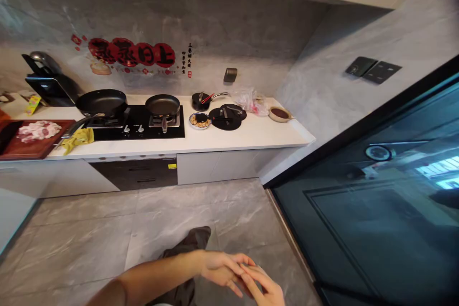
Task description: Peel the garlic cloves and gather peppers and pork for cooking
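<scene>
My left hand point(224, 267) reaches in from the lower left, its fingers stretched out. My right hand point(263, 287) comes up from the bottom edge and meets it, with its fingers resting across the left hand's fingers. No object shows in either hand. Both are low in front of my body, above the tiled floor and well short of the kitchen counter point(222, 141). Part of the fingers is hidden where the hands overlap.
Two black frying pans point(102, 103) sit on the gas hob point(138, 129). Raw meat lies on a wooden cutting board point(53, 146) beside a yellow cloth point(78, 139). Further right are a plate of food point(200, 124), a small pot, black lids point(225, 124) and a bowl point(279, 114). A dark glass door point(358, 220) stands right.
</scene>
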Tool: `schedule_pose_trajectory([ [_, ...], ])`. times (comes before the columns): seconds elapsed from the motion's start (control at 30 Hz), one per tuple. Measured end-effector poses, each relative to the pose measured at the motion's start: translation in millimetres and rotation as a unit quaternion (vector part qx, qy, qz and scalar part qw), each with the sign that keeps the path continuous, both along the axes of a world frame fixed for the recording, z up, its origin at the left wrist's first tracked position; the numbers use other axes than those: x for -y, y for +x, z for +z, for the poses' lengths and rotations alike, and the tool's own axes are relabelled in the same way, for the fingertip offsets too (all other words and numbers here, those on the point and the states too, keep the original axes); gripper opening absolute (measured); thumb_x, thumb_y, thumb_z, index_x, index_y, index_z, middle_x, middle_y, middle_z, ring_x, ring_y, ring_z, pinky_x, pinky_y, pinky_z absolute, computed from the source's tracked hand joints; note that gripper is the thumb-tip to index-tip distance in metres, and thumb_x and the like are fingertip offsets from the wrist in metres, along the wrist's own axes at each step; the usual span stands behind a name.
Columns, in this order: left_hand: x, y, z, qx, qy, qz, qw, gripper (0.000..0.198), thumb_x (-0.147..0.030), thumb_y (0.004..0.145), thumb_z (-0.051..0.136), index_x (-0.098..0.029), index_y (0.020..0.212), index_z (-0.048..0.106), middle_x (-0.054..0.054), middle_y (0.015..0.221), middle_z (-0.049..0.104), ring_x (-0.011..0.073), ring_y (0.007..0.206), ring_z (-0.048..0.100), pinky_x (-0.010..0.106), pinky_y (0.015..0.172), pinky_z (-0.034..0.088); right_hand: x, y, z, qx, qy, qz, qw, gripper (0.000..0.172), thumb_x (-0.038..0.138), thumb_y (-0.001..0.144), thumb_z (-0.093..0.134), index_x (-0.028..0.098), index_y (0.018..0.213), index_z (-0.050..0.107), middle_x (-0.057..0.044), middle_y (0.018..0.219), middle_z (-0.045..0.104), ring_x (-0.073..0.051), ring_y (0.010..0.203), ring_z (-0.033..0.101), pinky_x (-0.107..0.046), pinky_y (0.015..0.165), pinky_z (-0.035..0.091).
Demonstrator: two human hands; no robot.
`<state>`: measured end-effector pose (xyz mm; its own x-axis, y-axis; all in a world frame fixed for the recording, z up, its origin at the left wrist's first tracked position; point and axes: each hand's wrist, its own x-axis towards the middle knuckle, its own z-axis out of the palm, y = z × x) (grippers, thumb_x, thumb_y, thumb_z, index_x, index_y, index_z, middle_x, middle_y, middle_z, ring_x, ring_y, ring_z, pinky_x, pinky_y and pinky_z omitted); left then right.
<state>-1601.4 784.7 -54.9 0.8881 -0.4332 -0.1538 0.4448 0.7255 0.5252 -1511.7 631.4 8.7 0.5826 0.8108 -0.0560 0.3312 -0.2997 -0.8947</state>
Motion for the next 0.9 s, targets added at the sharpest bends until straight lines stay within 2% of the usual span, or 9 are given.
schedule_pose_trajectory([
  [0.13, -32, 83, 18.7, -0.047, 0.045, 0.084, 0.994, 0.049, -0.04, 0.073, 0.076, -0.023, 0.116, 0.062, 0.003, 0.104, 0.065, 0.0155, 0.094, 0.063, 0.03, 0.086, 0.044, -32, 85, -4.7, 0.01, 0.023, -0.018, 1.0, 0.032, 0.051, 0.085, 0.062, 0.025, 0.088, 0.082, -0.008, 0.09, 0.08, -0.027, 0.084, 0.076, -0.032, 0.077, 0.063],
  [0.27, -54, 179, 34.7, -0.064, 0.262, 0.174, 0.947, 0.048, -0.059, 0.079, 0.064, -0.015, 0.096, 0.072, 0.01, 0.099, 0.072, 0.0213, 0.095, 0.065, 0.035, 0.089, 0.046, -21, 187, -16.9, 0.063, -0.015, -0.071, 0.995, 0.035, 0.044, 0.091, 0.055, 0.021, 0.106, 0.077, -0.011, 0.104, 0.078, -0.026, 0.097, 0.074, -0.036, 0.089, 0.061],
  [0.33, -61, 224, 40.4, -0.057, 0.314, 0.194, 0.928, 0.05, -0.062, 0.08, 0.062, -0.014, 0.087, 0.074, 0.01, 0.1, 0.074, 0.0231, 0.099, 0.064, 0.037, 0.095, 0.044, -7, 246, -18.5, 0.135, -0.044, -0.089, 0.986, 0.039, 0.039, 0.093, 0.051, 0.019, 0.12, 0.07, -0.012, 0.114, 0.075, -0.026, 0.106, 0.072, -0.04, 0.095, 0.058],
  [0.43, -67, 286, 42.2, -0.041, 0.36, 0.189, 0.913, 0.049, -0.061, 0.075, 0.068, -0.016, 0.094, 0.075, 0.01, 0.107, 0.075, 0.0265, 0.106, 0.063, 0.038, 0.1, 0.042, 11, 345, -8.8, 0.291, -0.104, -0.071, 0.948, 0.038, 0.029, 0.092, 0.049, 0.015, 0.122, 0.067, -0.014, 0.123, 0.071, -0.025, 0.116, 0.066, -0.044, 0.104, 0.052],
  [0.5, -67, 326, 37.0, -0.038, 0.384, 0.194, 0.902, 0.051, -0.062, 0.073, 0.07, -0.016, 0.095, 0.076, 0.01, 0.107, 0.075, 0.0278, 0.107, 0.063, 0.04, 0.102, 0.041, 19, 423, 4.9, 0.393, -0.197, -0.063, 0.896, 0.036, 0.024, 0.092, 0.047, 0.014, 0.121, 0.067, -0.013, 0.123, 0.071, -0.026, 0.118, 0.064, -0.045, 0.103, 0.051],
  [0.6, -51, 386, 21.2, -0.062, 0.382, 0.263, 0.884, 0.054, -0.064, 0.067, 0.075, -0.015, 0.091, 0.075, 0.011, 0.098, 0.077, 0.0269, 0.099, 0.066, 0.039, 0.097, 0.045, 28, 553, 29.3, 0.433, -0.222, -0.086, 0.869, 0.036, 0.019, 0.092, 0.046, 0.013, 0.121, 0.066, -0.015, 0.128, 0.067, -0.03, 0.126, 0.057, -0.057, 0.111, 0.036],
  [0.73, -2, 466, 1.4, -0.109, 0.328, 0.376, 0.86, 0.06, -0.069, 0.062, 0.076, -0.015, 0.088, 0.071, 0.007, 0.085, 0.075, 0.0192, 0.082, 0.065, 0.031, 0.082, 0.047, 32, 721, 46.8, 0.491, -0.192, -0.038, 0.849, 0.034, 0.014, 0.091, 0.042, 0.004, 0.111, 0.068, -0.024, 0.122, 0.068, -0.035, 0.125, 0.055, -0.063, 0.111, 0.026],
  [0.83, 33, 524, -1.3, -0.147, 0.301, 0.467, 0.819, 0.067, -0.078, 0.059, 0.072, -0.013, 0.078, 0.069, 0.006, 0.076, 0.07, 0.015, 0.069, 0.058, 0.028, 0.07, 0.044, 29, 842, 34.8, 0.581, -0.195, 0.013, 0.79, 0.034, 0.011, 0.089, 0.042, 0.003, 0.104, 0.071, -0.026, 0.119, 0.069, -0.034, 0.119, 0.058, -0.057, 0.108, 0.028],
  [0.9, 50, 553, 2.2, -0.162, 0.283, 0.518, 0.791, 0.068, -0.078, 0.061, 0.07, -0.013, 0.077, 0.069, 0.005, 0.073, 0.067, 0.0135, 0.068, 0.055, 0.027, 0.069, 0.043, 22, 913, 17.3, 0.592, -0.224, 0.061, 0.772, 0.03, 0.013, 0.086, 0.046, 0.009, 0.099, 0.074, -0.021, 0.111, 0.073, -0.032, 0.108, 0.062, -0.051, 0.101, 0.035],
])
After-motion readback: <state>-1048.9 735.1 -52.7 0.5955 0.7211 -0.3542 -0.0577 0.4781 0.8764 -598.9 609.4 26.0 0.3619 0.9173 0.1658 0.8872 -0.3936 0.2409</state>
